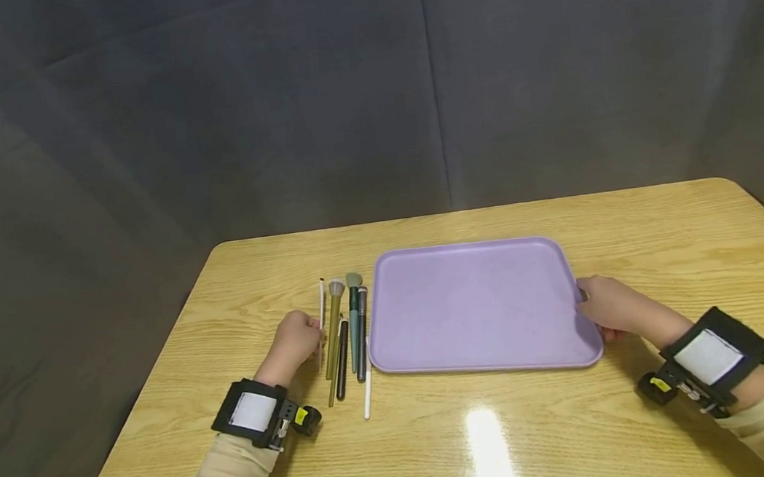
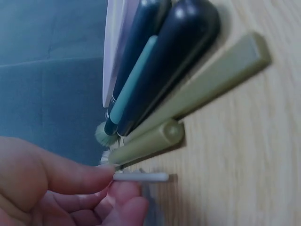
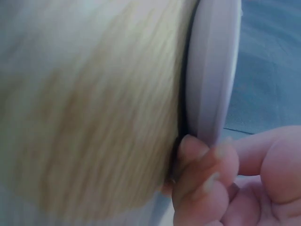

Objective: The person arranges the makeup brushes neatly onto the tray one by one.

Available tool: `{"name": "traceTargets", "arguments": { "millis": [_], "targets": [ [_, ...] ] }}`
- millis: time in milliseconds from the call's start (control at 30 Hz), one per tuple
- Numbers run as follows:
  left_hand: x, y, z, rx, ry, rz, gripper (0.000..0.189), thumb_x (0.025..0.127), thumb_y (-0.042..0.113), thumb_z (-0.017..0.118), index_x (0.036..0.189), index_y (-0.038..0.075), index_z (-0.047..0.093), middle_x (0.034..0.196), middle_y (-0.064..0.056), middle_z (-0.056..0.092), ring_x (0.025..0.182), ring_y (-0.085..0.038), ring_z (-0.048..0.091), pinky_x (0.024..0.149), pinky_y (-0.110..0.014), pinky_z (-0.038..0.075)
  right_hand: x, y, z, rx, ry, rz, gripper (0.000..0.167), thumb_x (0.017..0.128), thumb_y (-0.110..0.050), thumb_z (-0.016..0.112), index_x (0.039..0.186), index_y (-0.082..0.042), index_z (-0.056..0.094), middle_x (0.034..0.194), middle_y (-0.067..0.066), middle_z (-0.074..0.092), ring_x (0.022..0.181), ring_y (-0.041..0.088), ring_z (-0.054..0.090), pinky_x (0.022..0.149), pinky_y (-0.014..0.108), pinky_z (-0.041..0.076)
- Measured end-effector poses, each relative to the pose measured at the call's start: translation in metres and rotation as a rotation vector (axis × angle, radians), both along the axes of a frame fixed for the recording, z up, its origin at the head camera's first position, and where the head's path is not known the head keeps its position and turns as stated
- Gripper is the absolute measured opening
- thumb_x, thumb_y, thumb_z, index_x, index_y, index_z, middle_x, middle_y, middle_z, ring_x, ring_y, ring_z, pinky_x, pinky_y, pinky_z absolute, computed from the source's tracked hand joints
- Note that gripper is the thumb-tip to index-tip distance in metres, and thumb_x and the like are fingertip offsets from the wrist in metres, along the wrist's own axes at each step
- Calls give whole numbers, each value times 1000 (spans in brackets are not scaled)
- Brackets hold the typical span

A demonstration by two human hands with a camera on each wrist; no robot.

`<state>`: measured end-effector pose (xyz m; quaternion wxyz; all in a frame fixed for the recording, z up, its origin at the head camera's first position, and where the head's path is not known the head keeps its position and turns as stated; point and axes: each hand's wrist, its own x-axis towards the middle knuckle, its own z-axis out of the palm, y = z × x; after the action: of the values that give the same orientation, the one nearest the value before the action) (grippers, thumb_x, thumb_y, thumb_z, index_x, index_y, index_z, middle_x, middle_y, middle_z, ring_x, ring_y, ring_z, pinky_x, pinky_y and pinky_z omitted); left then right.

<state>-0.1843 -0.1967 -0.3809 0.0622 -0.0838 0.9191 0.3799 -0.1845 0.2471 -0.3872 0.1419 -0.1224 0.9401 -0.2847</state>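
7 brushes [image 1: 342, 358], 1 in left hand [image 1: 298, 336], 1 purple tray [image 1: 478, 307]

Tray [image 3: 211, 70] cut off above (right wrist view), tabletop [image 3: 94, 117] blurred there

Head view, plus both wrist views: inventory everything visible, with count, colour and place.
Table: 1, light wood, foreground
Cloth backdrop: 1, dark grey, behind table
Tray: 1, light purple, mid-table
Thin makeup brush: 1, white with reddish tip, leftmost brush
Olive makeup brushes: 2, olive, beside it
Black brush: 1, black, beside olive ones
Green brush: 1, dark green and teal, right of black
Grey brush: 1, dark grey, between green brush and tray
White handle: 1, white, near tray's front-left corner
Wrist cameras: 2, black, one per wrist
Sleeves: 2, beige, forearms
Left hand: 1, bare, pinching thin brush
Right hand: 1, bare, gripping tray's right edge
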Motion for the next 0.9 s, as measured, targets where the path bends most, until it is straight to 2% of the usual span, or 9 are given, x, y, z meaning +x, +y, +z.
{"name": "traceTargets", "arguments": {
  "millis": [100,200,467,667,900],
  "targets": [
    [0,3,1,35,0,1,10,92,-7,54,91,-14,61,69,-12,56,56,-15,52,51,-25,46,0,-1,1,12,-22,-5,40,90,-1,44,121,25,38,51,5,49,36,11,49,37,30,46],
    [1,6,2,78,15,-12,11,92,-8,54,93,-16,60,70,-13,57,57,-15,53,54,-27,50,0,-1,2,21,-36,-8,54,91,-1,43,131,29,24,52,6,49,36,11,49,37,29,46],
    [4,19,12,124,35,-43,11,90,-8,53,91,-16,61,66,-10,56,55,-12,52,55,-27,52,1,-1,1,10,-15,6,51,90,0,41,130,28,27,51,5,47,36,11,47,36,29,44],
    [3,27,13,136,48,-45,9,89,-10,56,91,-16,61,63,-9,55,52,-10,51,52,-24,50,1,-1,1,29,-32,-3,55,91,-1,42,132,30,21,51,5,47,36,12,47,36,27,43],
    [2,34,12,146,52,-59,11,87,-9,58,94,-17,62,68,-11,58,52,-11,52,52,-22,50,3,-1,2,29,-41,-6,57,91,-2,42,133,30,18,52,6,48,36,11,48,36,27,43]
  ]
}}
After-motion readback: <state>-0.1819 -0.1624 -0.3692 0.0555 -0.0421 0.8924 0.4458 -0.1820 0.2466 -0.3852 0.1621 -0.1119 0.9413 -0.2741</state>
